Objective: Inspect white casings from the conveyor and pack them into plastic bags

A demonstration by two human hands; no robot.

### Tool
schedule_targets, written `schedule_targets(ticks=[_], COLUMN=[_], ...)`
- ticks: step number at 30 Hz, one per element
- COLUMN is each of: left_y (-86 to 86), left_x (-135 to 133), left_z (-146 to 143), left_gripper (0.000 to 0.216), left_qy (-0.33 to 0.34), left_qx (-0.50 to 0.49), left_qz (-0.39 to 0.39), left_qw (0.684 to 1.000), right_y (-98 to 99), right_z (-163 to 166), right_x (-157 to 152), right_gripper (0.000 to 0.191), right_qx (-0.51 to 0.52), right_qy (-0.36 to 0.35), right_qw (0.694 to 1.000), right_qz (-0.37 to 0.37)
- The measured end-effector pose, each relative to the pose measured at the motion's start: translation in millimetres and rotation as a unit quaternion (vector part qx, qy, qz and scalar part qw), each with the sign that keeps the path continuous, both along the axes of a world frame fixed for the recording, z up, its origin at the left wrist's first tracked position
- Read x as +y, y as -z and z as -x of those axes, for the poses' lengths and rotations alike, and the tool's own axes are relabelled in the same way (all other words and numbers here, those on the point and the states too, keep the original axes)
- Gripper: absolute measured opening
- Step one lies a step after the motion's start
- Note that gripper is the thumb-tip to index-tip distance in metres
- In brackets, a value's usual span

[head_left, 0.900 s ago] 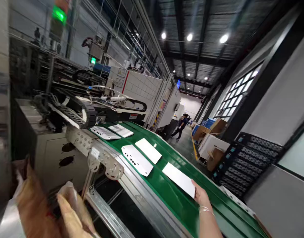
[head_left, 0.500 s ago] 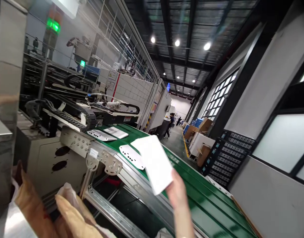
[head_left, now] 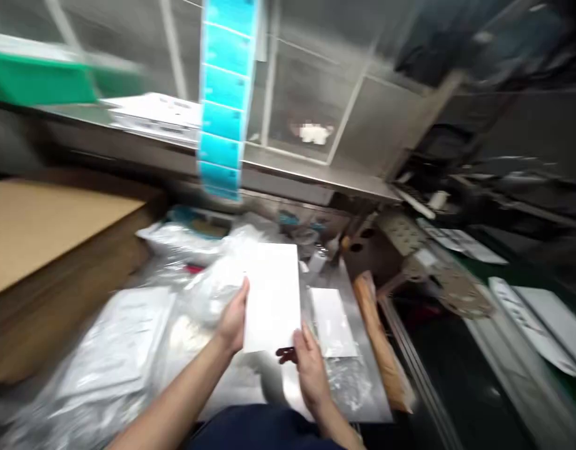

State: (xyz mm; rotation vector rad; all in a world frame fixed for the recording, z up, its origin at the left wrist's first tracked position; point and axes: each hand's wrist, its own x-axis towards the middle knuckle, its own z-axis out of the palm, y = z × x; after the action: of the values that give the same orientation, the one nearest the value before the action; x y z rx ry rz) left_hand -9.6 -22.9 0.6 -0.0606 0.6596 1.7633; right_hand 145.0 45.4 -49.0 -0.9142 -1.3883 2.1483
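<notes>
Upright in front of me is a blank white rectangular card (head_left: 272,294), held by its side edges over a metal worktop. My left hand (head_left: 234,320) is closed on its left edge, thumb at the front. At its lower right corner my right hand (head_left: 308,362) pinches the card, fingers bent. To the right of the card, a smaller white rectangular piece (head_left: 332,320) lies on clear plastic on the worktop. Plastic-wrapped white packs (head_left: 119,337) lie to the left. Motion blur hides fine detail.
A large brown cardboard box (head_left: 57,231) stands at left. A blue label strip (head_left: 224,100) hangs ahead from above, near a shelf with stacked white sheets (head_left: 154,115). Brown paper (head_left: 379,344) lines the worktop's right side. Beyond it, a green conveyor (head_left: 517,275) carries white pieces.
My view has swung left from the conveyor to the worktop. The white card has come along from over the conveyor, where one hand held it; now both hands hold it.
</notes>
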Motion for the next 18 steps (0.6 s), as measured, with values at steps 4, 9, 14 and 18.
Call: schedule_targets(ticks=[4,9,14,18], left_y=[-1.6,5.8,10.4,10.0], left_x=[-33.4,-34.2,-31.8,-29.7], left_z=[15.9,19.3,25.2,28.4], left_gripper=[0.054,0.059,0.052,0.053], left_qy=[-0.052,-0.067,-0.116,-0.125], left_qx=[-0.020,-0.050,-0.054,-0.060], left_qz=[0.050,0.059,0.071,0.083], left_qw=[0.997,0.995,0.989,0.987], right_y=[2.8,-1.3,4.2,14.1], right_z=[6.4,14.8,22.2,20.4], right_x=[-5.9,2.3,8.9,13.4], right_gripper=[0.055,0.052,0.050,0.055], right_qx=[-0.027,-0.044,-0.049,-0.069], right_qy=[-0.066,-0.103,-0.118,-0.084], right_qw=[0.997,0.993,0.989,0.991], right_qz=[-0.008,-0.028,-0.068,-0.078])
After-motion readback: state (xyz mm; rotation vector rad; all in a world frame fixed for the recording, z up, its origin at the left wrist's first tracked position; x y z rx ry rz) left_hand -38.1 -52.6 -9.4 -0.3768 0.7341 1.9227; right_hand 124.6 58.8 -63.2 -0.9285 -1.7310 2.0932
